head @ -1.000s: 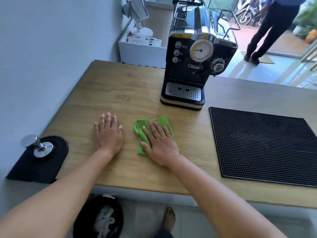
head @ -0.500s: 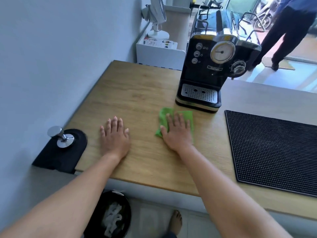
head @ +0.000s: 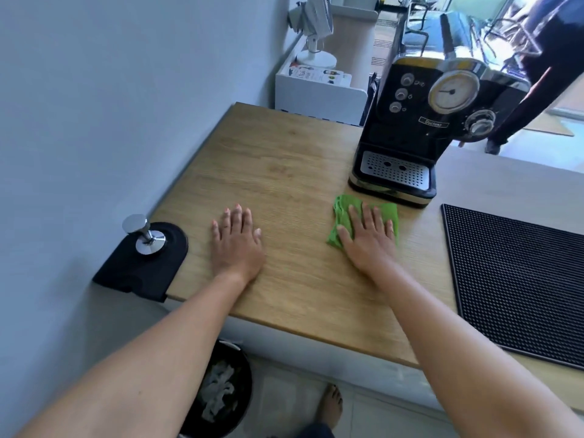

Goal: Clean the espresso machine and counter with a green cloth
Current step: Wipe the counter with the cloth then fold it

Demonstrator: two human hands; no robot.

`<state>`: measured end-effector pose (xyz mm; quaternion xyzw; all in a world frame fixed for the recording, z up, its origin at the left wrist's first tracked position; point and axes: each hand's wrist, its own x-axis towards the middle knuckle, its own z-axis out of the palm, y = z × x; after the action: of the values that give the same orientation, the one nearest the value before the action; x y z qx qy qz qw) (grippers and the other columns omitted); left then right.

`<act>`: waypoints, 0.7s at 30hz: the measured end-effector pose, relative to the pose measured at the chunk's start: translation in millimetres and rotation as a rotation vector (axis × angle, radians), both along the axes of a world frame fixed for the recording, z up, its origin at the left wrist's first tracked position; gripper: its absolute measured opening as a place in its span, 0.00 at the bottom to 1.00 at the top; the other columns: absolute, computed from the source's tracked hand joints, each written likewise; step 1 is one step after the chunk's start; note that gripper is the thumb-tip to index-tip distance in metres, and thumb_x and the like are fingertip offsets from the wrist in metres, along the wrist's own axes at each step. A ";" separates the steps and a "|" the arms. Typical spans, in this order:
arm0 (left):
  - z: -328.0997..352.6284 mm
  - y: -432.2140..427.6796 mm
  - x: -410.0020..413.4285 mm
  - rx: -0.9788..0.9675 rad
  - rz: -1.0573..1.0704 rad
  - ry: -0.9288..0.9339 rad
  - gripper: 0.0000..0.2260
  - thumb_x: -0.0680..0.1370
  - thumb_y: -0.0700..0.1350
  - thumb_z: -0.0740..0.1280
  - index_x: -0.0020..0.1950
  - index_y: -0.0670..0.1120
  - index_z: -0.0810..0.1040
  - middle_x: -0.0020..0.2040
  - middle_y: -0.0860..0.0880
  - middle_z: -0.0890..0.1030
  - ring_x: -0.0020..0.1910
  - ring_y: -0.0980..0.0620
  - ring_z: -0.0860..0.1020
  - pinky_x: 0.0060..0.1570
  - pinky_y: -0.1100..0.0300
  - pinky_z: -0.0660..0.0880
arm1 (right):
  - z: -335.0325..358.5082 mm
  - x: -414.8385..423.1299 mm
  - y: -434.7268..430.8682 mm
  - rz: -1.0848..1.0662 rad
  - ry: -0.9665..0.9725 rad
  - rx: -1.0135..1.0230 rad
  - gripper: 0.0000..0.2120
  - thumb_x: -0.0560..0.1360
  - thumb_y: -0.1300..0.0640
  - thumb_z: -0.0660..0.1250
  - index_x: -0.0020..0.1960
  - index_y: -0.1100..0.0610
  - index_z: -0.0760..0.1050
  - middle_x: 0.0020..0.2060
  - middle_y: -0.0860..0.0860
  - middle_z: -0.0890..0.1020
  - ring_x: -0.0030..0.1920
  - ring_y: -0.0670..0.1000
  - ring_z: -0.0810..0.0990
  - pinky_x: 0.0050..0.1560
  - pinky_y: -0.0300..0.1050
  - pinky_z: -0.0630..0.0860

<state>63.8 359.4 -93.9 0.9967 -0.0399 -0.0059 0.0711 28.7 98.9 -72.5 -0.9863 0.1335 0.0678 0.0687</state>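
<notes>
A black espresso machine [head: 439,121] with a round gauge and a steel drip grille stands at the back of the wooden counter [head: 284,172]. Just in front of its base lies a crumpled green cloth [head: 343,213]. My right hand [head: 368,238] presses flat on the cloth, fingers spread, covering most of it. My left hand [head: 237,241] rests flat on the bare wood to the left, palm down, holding nothing.
A black ribbed mat [head: 518,279] covers the counter's right side. A steel tamper [head: 143,237] stands on a black pad [head: 139,267] at the left edge by the wall. A bin [head: 221,390] sits on the floor below. A person stands beyond the machine.
My right hand has slid the green cloth away from me, from mid-counter up to the machine's base. My left hand has stayed flat in place. The view has shifted left.
</notes>
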 end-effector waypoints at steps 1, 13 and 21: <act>-0.3 -0.2 -0.1 -0.003 -0.003 -0.003 0.26 0.81 0.54 0.42 0.79 0.47 0.46 0.79 0.48 0.46 0.78 0.48 0.44 0.75 0.46 0.42 | -2.4 17.2 14.9 -0.027 -0.007 0.008 0.33 0.79 0.34 0.40 0.80 0.45 0.41 0.79 0.50 0.41 0.79 0.53 0.39 0.77 0.58 0.39; 3.2 39.2 -2.5 -0.098 0.052 -0.032 0.23 0.82 0.46 0.49 0.78 0.44 0.55 0.79 0.48 0.55 0.78 0.49 0.49 0.76 0.49 0.45 | 0.2 -65.0 75.2 0.681 0.018 0.020 0.29 0.79 0.35 0.39 0.78 0.39 0.40 0.78 0.43 0.39 0.78 0.46 0.35 0.77 0.52 0.36; -7.1 44.0 -2.1 -0.045 0.044 -0.069 0.25 0.82 0.50 0.45 0.78 0.44 0.52 0.79 0.47 0.51 0.78 0.49 0.47 0.76 0.48 0.44 | -0.1 56.8 48.4 0.111 -0.005 -0.005 0.30 0.80 0.37 0.41 0.80 0.45 0.42 0.79 0.49 0.41 0.79 0.51 0.38 0.77 0.55 0.37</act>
<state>61.8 403.4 -101.0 0.9950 -0.0205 0.0308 0.0924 85.5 147.4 -72.6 -0.9926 0.0786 0.0686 0.0627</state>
